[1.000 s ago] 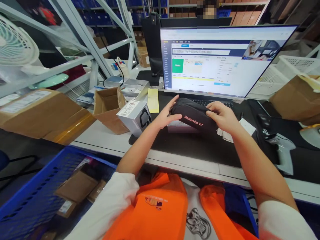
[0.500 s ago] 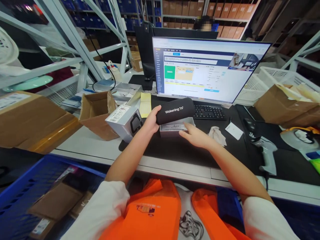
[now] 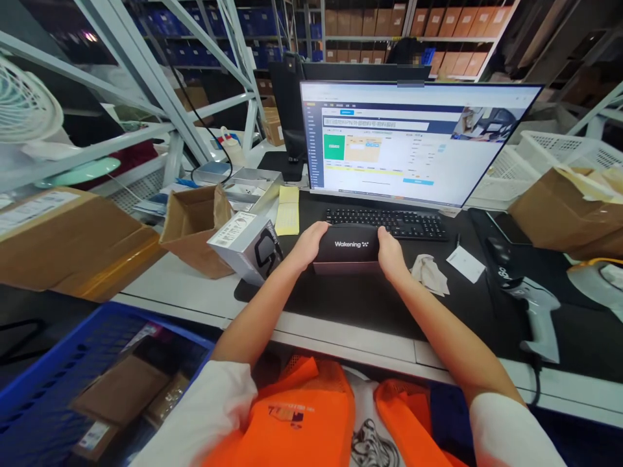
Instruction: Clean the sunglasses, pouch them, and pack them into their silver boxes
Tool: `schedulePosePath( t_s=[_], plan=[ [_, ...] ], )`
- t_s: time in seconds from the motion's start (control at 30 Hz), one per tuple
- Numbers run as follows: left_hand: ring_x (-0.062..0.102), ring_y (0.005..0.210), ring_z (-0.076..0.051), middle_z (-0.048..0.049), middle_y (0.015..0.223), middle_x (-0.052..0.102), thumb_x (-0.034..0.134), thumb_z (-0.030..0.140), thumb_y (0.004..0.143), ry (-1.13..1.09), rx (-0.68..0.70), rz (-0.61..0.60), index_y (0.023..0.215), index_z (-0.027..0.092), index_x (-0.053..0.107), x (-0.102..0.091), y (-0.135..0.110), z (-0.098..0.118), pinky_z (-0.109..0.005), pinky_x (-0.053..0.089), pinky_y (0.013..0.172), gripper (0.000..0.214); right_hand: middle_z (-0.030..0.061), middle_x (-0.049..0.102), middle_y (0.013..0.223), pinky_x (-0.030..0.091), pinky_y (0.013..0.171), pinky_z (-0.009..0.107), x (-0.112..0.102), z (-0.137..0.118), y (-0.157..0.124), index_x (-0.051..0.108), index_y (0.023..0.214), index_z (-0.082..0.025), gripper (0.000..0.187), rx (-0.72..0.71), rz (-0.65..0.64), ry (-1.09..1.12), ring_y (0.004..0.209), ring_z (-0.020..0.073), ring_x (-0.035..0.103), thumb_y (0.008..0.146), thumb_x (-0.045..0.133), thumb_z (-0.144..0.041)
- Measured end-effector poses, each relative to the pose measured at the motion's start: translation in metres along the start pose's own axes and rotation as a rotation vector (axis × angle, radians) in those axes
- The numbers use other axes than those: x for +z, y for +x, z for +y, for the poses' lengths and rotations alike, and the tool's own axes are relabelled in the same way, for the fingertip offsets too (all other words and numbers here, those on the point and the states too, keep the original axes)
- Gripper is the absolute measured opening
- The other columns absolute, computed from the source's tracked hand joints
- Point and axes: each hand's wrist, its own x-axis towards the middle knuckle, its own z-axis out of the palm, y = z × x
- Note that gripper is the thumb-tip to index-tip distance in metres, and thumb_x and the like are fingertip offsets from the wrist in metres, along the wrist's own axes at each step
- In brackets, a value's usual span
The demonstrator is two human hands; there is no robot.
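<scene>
A black oblong case printed "Wakening" lies level on a shallow grey tray on the black desk mat, just in front of the keyboard. My left hand grips its left end, fingers curled around it. My right hand grips its right end the same way. A grey product box with a picture of glasses stands just left of my left hand.
A monitor stands behind the keyboard. An open cardboard box and a yellow pad sit to the left. A crumpled cloth, a white card and a barcode scanner lie to the right. A blue crate is below left.
The case was tilted and held up in my left hand; now it lies level on the grey tray with a hand on each end. My right hand moved from the tray to the case.
</scene>
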Motion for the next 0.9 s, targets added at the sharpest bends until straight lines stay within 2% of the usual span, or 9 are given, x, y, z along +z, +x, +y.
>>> schedulePosePath(
  t_s=[0.1,0.2,0.33,0.47,0.53,0.63,0.7,0.8,0.9],
  plan=[
    [0.064,0.115,-0.027,-0.0056,0.111,0.075,0.048,0.044,0.094,0.002,-0.03,0.007,0.095,0.02,0.076,-0.004,0.007,-0.008,-0.039,0.044,0.111,0.036,0.0169,0.067,0.135,0.041,0.116,0.048,0.001,-0.001,-0.007,0.071,0.122,-0.015,0.079,0.0,0.018,-0.008,0.132,0.0325,0.058,0.09,0.038,-0.079],
    [0.063,0.122,-0.03,-0.0077,0.114,0.076,0.054,0.049,0.093,-0.01,-0.076,-0.014,0.097,0.02,0.078,-0.004,0.014,-0.018,-0.043,0.042,0.115,0.037,0.0143,0.059,0.147,0.037,0.121,0.047,-0.002,-0.003,-0.007,0.062,0.137,-0.015,0.068,-0.003,0.026,-0.001,0.139,0.0285,0.052,0.095,0.041,-0.065],
    [0.056,0.136,-0.028,-0.0087,0.138,0.067,0.055,0.044,0.093,-0.096,-0.175,0.034,0.113,0.02,0.074,0.005,0.022,-0.034,-0.042,0.038,0.119,0.037,0.0144,0.056,0.149,0.035,0.122,0.047,-0.001,-0.001,-0.002,0.055,0.143,-0.012,0.057,-0.029,-0.011,-0.063,0.14,0.026,0.051,0.097,0.04,-0.043],
    [0.062,0.128,-0.028,-0.012,0.138,0.066,0.051,0.038,0.094,-0.052,-0.207,0.071,0.116,0.019,0.069,0.017,0.023,-0.052,-0.045,0.045,0.112,0.034,0.0155,0.053,0.152,0.033,0.124,0.048,0.004,0.007,0.003,0.058,0.14,-0.01,0.051,-0.118,-0.126,-0.262,0.145,0.0255,0.047,0.097,0.038,-0.027],
    [0.063,0.125,-0.025,-0.0113,0.136,0.067,0.051,0.033,0.094,0.002,-0.19,0.075,0.118,0.02,0.067,0.019,0.022,-0.06,-0.042,0.046,0.11,0.031,0.0152,0.052,0.153,0.029,0.125,0.055,0.005,0.013,0.006,0.063,0.134,-0.011,0.048,-0.144,-0.214,-0.406,0.149,0.0283,0.041,0.096,0.036,-0.021],
    [0.066,0.115,-0.022,-0.0097,0.125,0.072,0.052,0.028,0.094,0.117,-0.15,0.048,0.118,0.019,0.067,0.015,0.021,-0.066,-0.037,0.049,0.105,0.03,0.0135,0.053,0.152,0.019,0.12,0.074,0.0,0.019,0.009,0.063,0.135,-0.016,0.049,-0.238,-0.334,-0.635,0.151,0.0336,0.036,0.097,0.031,-0.015],
    [0.069,0.104,-0.023,-0.0089,0.114,0.074,0.052,0.028,0.094,0.21,-0.128,0.021,0.115,0.019,0.069,0.011,0.025,-0.067,-0.037,0.051,0.099,0.029,0.0138,0.054,0.15,0.015,0.115,0.081,-0.004,0.018,0.009,0.061,0.14,-0.02,0.049,-0.329,-0.404,-0.743,0.148,0.0348,0.038,0.101,0.03,-0.019],
    [0.069,0.097,-0.026,-0.009,0.101,0.076,0.054,0.029,0.093,0.345,-0.096,-0.025,0.101,0.018,0.074,0.009,0.041,-0.061,-0.04,0.051,0.095,0.024,0.0185,0.055,0.145,0.013,0.112,0.084,-0.003,0.007,0.006,0.057,0.146,-0.026,0.05,-0.416,-0.5,-0.882,0.14,0.038,0.046,0.104,0.041,-0.046],
    [0.069,0.102,-0.032,-0.0133,0.094,0.075,0.054,0.032,0.094,0.457,-0.074,-0.023,0.082,0.017,0.074,0.017,0.053,-0.044,-0.047,0.048,0.1,0.027,0.0219,0.054,0.139,0.016,0.113,0.08,0.012,-0.012,0.001,0.049,0.154,-0.028,0.079,-0.499,-0.613,-0.998,0.133,0.0415,0.048,0.089,0.056,-0.074]
  ],
)
